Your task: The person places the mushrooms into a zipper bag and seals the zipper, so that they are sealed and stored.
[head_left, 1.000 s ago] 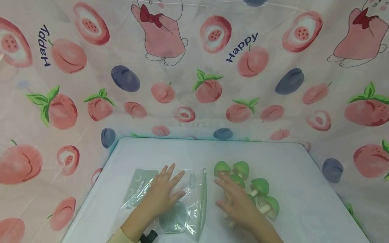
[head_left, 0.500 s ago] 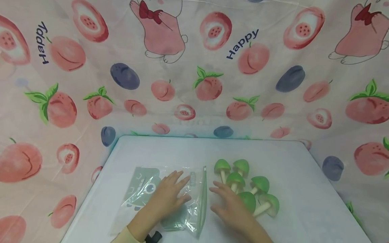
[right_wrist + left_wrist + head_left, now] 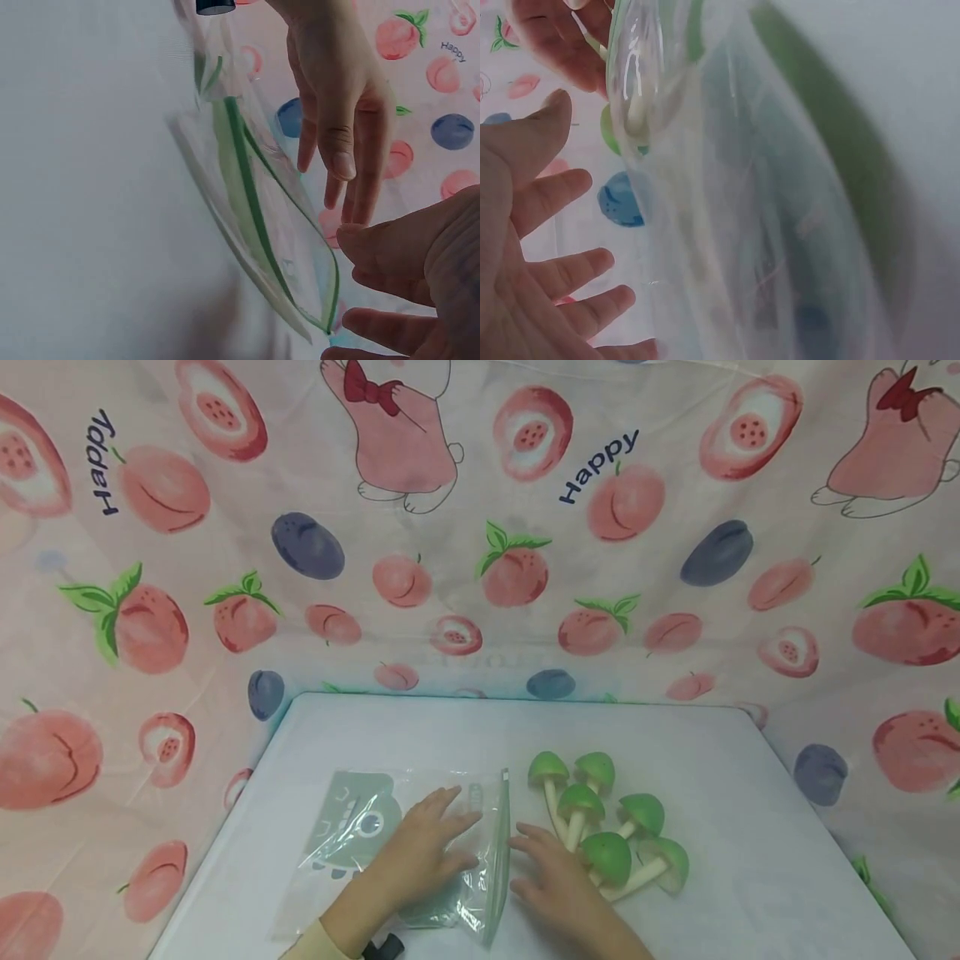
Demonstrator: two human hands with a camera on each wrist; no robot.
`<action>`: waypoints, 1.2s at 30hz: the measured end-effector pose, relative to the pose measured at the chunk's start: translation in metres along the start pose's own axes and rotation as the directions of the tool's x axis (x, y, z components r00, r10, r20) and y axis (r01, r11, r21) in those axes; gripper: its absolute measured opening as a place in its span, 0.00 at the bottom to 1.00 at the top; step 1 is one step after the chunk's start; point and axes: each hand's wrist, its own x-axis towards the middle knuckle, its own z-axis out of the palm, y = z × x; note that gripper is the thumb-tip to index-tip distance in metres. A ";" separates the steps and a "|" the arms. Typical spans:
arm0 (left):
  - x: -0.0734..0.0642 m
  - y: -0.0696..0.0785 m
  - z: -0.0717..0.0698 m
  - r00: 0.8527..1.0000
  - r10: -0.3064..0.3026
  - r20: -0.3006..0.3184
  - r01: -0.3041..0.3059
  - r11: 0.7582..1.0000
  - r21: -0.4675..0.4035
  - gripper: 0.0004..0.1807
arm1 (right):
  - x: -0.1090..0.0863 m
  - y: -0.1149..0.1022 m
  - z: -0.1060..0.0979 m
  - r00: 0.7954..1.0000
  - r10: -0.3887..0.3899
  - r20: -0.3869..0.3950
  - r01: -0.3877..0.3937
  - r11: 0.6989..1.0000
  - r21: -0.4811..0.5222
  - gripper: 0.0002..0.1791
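A clear zip bag (image 3: 360,814) with a green cartoon print lies flat on the white table, its green-edged mouth (image 3: 500,852) facing right. My left hand (image 3: 420,852) is above the bag with fingers spread, holding nothing. My right hand (image 3: 562,889) hovers just right of the mouth, fingers loosely extended and nothing in them. In the right wrist view the green zip strip (image 3: 251,191) shows parted edges; both hands are apart from it there. Several toy-like mushrooms with green caps (image 3: 580,802) and pale stems lie together right of the bag, partly behind my right hand.
A black object (image 3: 384,947) sits by my left wrist, at the bottom edge. A fruit-patterned cloth (image 3: 480,527) hangs behind and beside the white table (image 3: 750,827).
My right hand has moved left, off the mushrooms and toward the bag's mouth. My left hand has slid slightly right over the bag. The bag and mushrooms have stayed in place.
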 end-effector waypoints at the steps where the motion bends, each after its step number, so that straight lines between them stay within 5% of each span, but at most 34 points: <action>1: 0.000 0.000 0.001 1.000 0.004 0.006 -0.004 1.000 0.002 0.33 | -0.001 0.000 0.001 1.000 -0.001 0.003 0.001 1.000 0.001 0.27; 11: 0.003 -0.001 0.015 0.998 -0.003 0.068 0.002 1.000 0.023 0.38 | -0.006 -0.004 0.013 0.998 0.062 0.030 -0.063 0.998 0.033 0.27; 22: 0.003 0.002 0.018 0.995 -0.042 0.095 0.039 0.999 0.032 0.41 | -0.004 -0.011 0.028 0.986 0.164 0.033 -0.162 0.986 -0.048 0.25; 36: 0.004 -0.002 0.017 0.987 -0.094 0.131 0.093 0.996 0.009 0.40 | -0.002 -0.009 0.039 0.991 0.131 -0.011 -0.132 0.990 -0.056 0.21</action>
